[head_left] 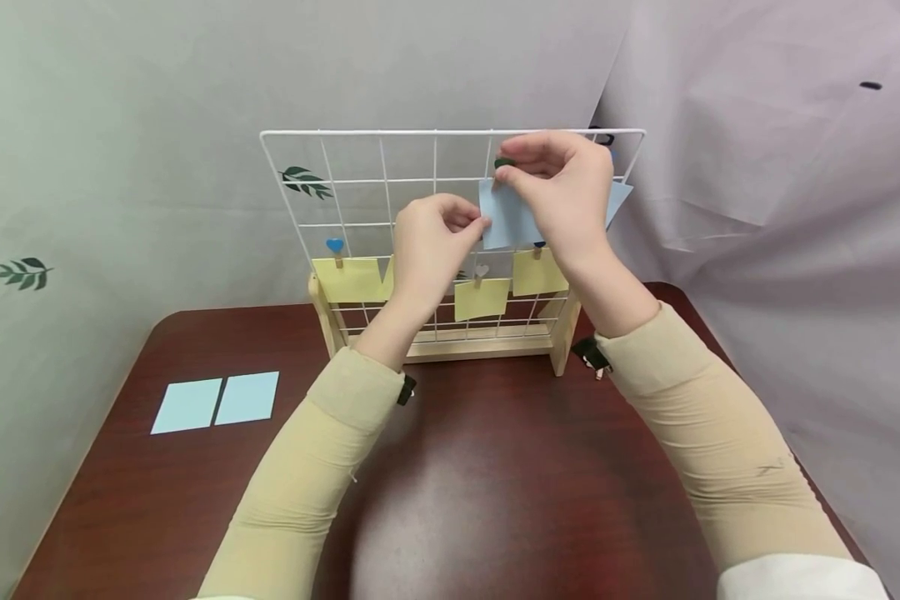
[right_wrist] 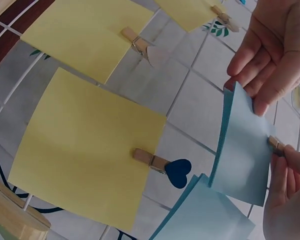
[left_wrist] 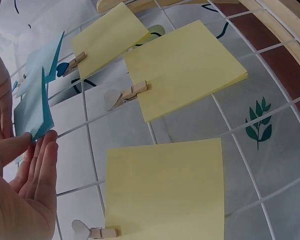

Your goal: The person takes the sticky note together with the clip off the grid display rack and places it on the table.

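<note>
Toward two o'clock on the grid [head_left: 435, 180], the left hand [head_left: 431, 246] pinches blue paper [head_left: 512, 218], likely light, creasable and best held by its edge, while the right hand [head_left: 567, 192] pinches its clip [right_wrist: 276, 144].

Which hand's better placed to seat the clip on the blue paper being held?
Right, likely: the right hand pinches the clip at the top of the blue paper; the left hand pinches the paper's side edge and seems better for steadying.
</note>
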Available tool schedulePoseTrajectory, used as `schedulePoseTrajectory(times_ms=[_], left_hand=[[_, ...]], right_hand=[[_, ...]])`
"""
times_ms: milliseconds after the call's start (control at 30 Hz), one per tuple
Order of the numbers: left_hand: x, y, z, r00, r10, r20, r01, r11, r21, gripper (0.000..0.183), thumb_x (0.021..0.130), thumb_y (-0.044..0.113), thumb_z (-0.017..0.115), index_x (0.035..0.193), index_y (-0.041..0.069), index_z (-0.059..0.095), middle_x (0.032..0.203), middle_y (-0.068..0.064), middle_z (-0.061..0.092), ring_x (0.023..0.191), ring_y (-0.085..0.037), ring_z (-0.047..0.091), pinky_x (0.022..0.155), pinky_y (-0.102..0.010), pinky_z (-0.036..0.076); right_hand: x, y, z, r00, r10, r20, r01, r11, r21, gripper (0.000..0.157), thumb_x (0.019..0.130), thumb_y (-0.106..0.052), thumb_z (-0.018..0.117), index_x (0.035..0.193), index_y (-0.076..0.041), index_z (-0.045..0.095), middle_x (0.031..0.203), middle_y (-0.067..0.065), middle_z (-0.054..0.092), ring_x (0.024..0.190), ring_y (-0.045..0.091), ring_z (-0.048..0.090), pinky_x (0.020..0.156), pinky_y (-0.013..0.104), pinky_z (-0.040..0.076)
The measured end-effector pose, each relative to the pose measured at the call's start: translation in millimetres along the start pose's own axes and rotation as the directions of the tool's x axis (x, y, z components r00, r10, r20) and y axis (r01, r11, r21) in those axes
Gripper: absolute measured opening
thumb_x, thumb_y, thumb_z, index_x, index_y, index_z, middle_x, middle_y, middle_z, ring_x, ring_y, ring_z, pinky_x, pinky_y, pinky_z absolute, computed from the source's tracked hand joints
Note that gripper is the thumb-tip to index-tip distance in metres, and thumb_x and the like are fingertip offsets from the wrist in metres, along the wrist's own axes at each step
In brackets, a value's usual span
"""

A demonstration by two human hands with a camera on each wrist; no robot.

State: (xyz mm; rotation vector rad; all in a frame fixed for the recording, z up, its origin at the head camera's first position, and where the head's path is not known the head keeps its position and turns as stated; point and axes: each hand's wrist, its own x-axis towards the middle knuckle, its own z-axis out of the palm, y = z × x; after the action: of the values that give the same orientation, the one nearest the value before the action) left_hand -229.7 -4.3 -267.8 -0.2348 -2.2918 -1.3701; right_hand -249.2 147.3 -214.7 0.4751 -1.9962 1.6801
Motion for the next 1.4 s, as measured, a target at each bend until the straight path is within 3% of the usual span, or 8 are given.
schedulePoseTrajectory(times_ms=[200, 500, 933, 1133, 1400], left_hand=[[-0.5, 1.3, -1.8, 1.000, -0.003, 0.007, 0.003, 1.000, 0.011, 0.015, 0.095, 0.017, 0.082, 0.097, 0.002, 0.082, 0.090, -0.011, 0.082, 0.078, -0.020, 0.077, 0.064, -0.017, 0.052], [-2.2, 0.8, -9.0, 0.999, -0.013, 0.051, 0.011, 0.999, 0.034, 0.014, 0.096, 0.015, 0.080, 0.099, 0.001, 0.081, 0.092, -0.012, 0.082, 0.079, -0.020, 0.077, 0.069, -0.019, 0.055], [-6.0, -8.9, -16.4, 0.998, -0.047, 0.037, 0.049, 0.998, -0.043, 0.015, 0.096, 0.014, 0.080, 0.100, -0.001, 0.080, 0.095, -0.015, 0.081, 0.081, -0.021, 0.076, 0.077, -0.024, 0.062], [-4.8, -18.1, -23.4, 0.992, -0.111, 0.057, 0.119, 0.979, -0.163, 0.014, 0.096, 0.008, 0.078, 0.102, -0.005, 0.079, 0.096, -0.022, 0.080, 0.068, -0.006, 0.073, 0.072, -0.021, 0.064], [-8.0, -25.9, -28.3, 0.990, -0.125, 0.057, 0.134, 0.974, -0.181, 0.016, 0.097, 0.010, 0.078, 0.103, -0.005, 0.078, 0.097, -0.023, 0.080, 0.065, 0.002, 0.068, 0.069, -0.015, 0.059]], right_hand=[[-0.2, 0.3, -0.9, 1.000, 0.002, -0.004, -0.002, 1.000, 0.017, 0.016, 0.083, 0.009, 0.084, 0.097, 0.002, 0.083, 0.082, -0.008, 0.080, 0.076, 0.003, 0.076, 0.078, 0.018, 0.062], [3.2, -4.8, -2.5, 0.997, 0.068, -0.023, -0.065, 0.991, 0.121, 0.017, 0.081, 0.011, 0.085, 0.091, -0.002, 0.084, 0.078, -0.008, 0.079, 0.077, 0.008, 0.078, 0.081, 0.020, 0.063], [1.9, -2.1, -7.3, 0.990, 0.142, 0.012, -0.140, 0.952, 0.271, 0.019, 0.083, 0.011, 0.084, 0.093, -0.005, 0.084, 0.085, -0.004, 0.081, 0.083, 0.011, 0.077, 0.086, 0.021, 0.063], [-1.5, 0.4, -9.5, 0.991, 0.126, 0.040, -0.133, 0.947, 0.293, 0.018, 0.085, 0.010, 0.083, 0.095, -0.005, 0.083, 0.088, -0.003, 0.081, 0.084, 0.011, 0.076, 0.087, 0.020, 0.062], [-3.4, 6.8, -11.2, 0.990, 0.127, 0.067, -0.142, 0.931, 0.336, 0.020, 0.085, 0.012, 0.081, 0.095, -0.005, 0.083, 0.087, -0.002, 0.080, 0.082, 0.011, 0.076, 0.082, 0.021, 0.063]])
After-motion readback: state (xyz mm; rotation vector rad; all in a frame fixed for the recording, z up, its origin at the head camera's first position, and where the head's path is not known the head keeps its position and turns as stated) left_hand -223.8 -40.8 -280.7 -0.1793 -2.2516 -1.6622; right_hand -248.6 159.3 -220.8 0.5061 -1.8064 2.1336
